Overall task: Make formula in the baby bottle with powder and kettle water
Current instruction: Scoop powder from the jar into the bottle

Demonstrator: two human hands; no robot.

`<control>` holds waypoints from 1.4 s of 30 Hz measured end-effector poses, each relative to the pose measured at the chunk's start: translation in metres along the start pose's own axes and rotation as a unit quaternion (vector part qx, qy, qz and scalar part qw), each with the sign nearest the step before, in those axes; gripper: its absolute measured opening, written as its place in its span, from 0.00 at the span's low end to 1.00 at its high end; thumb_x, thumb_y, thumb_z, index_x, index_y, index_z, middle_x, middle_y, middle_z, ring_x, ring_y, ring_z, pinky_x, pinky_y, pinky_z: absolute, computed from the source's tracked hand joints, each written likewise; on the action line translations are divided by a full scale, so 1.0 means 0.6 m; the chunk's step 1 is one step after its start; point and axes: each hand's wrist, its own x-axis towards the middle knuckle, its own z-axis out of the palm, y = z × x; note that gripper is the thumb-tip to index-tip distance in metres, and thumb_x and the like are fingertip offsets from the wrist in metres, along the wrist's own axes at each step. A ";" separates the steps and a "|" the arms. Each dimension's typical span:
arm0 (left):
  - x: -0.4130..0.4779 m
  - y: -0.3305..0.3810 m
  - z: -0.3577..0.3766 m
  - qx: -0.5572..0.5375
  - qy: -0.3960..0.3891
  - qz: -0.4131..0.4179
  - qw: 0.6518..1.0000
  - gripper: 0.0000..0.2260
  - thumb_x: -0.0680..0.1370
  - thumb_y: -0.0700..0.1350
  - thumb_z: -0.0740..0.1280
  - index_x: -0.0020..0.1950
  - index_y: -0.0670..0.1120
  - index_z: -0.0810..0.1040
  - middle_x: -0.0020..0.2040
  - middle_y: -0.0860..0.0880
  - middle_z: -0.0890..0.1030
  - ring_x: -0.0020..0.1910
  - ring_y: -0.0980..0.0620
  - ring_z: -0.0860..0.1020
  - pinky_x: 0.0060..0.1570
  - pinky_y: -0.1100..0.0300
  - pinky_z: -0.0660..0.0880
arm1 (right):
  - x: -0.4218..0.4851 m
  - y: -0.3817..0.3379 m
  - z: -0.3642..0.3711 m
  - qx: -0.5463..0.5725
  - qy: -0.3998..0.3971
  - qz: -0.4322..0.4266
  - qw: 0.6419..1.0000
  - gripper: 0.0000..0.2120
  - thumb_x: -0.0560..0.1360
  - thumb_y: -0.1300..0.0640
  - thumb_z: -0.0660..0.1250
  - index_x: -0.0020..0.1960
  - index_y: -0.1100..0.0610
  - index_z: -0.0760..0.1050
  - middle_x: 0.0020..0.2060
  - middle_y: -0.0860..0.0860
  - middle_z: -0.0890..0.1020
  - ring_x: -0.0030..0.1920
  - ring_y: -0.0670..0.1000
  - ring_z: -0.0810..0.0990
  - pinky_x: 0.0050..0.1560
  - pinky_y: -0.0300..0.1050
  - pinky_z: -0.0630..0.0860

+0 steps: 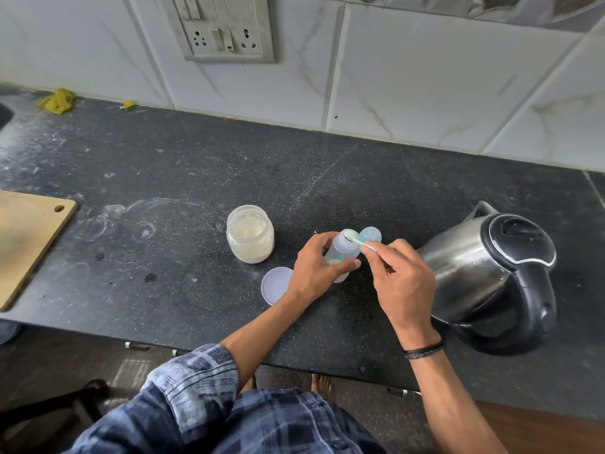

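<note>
On the dark counter (229, 158), the left hand (314, 267) grips the open baby bottle (342, 253) and the right hand (402, 276) pinches a scoop (358, 240) at its mouth: powder seemingly going in, water from the kettle (484, 273) likely left to pour.

Kitchen counter (229, 165) against tiled wall (409, 77).
Counter is dark speckled stone, dusty, with white ring marks; wall is white marble-effect tile carrying a grimy socket panel (226, 31); wooden board (26, 240) at left edge, yellow cloth (57, 99) at rear.

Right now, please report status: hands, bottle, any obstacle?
Left hand grips bottle. Right hand pinches scoop at bottle mouth. Kettle close beside right hand.
</note>
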 end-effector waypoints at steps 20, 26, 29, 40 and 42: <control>-0.005 0.000 0.001 0.001 -0.001 -0.006 1.000 0.27 0.70 0.56 0.79 0.66 0.53 0.76 0.63 0.56 0.78 0.62 0.57 0.77 0.65 0.52 0.75 | -0.009 0.003 -0.003 0.013 0.016 -0.027 0.999 0.07 0.77 0.60 0.76 0.55 0.58 0.86 0.36 0.50 0.78 0.33 0.52 0.76 0.30 0.45 0.71; -0.008 0.002 -0.002 0.000 -0.002 -0.006 1.000 0.26 0.71 0.55 0.79 0.66 0.53 0.75 0.64 0.55 0.78 0.62 0.56 0.76 0.65 0.54 0.74 | -0.007 0.002 -0.005 0.009 0.018 -0.028 0.999 0.07 0.77 0.59 0.76 0.55 0.57 0.87 0.37 0.50 0.79 0.34 0.52 0.77 0.31 0.43 0.70; -0.009 0.003 -0.004 -0.002 -0.001 -0.006 1.000 0.26 0.71 0.54 0.79 0.65 0.54 0.75 0.63 0.55 0.78 0.62 0.57 0.76 0.65 0.55 0.74 | -0.007 0.001 -0.004 0.007 0.018 -0.030 0.999 0.08 0.76 0.60 0.76 0.55 0.58 0.87 0.37 0.50 0.79 0.34 0.51 0.76 0.31 0.41 0.69; -0.008 -0.005 -0.005 -0.012 0.009 -0.005 1.000 0.25 0.68 0.57 0.80 0.62 0.59 0.75 0.61 0.57 0.79 0.61 0.58 0.77 0.64 0.52 0.76 | -0.009 -0.002 -0.001 0.049 0.030 0.011 0.998 0.06 0.78 0.58 0.75 0.54 0.57 0.87 0.37 0.49 0.79 0.34 0.48 0.75 0.30 0.46 0.73; -0.008 -0.006 -0.005 -0.015 0.010 -0.005 1.000 0.25 0.68 0.57 0.80 0.62 0.58 0.75 0.61 0.58 0.79 0.61 0.58 0.77 0.64 0.53 0.76 | -0.010 -0.004 0.000 0.060 0.039 0.022 0.997 0.07 0.79 0.56 0.73 0.54 0.57 0.87 0.36 0.50 0.79 0.33 0.49 0.75 0.30 0.45 0.72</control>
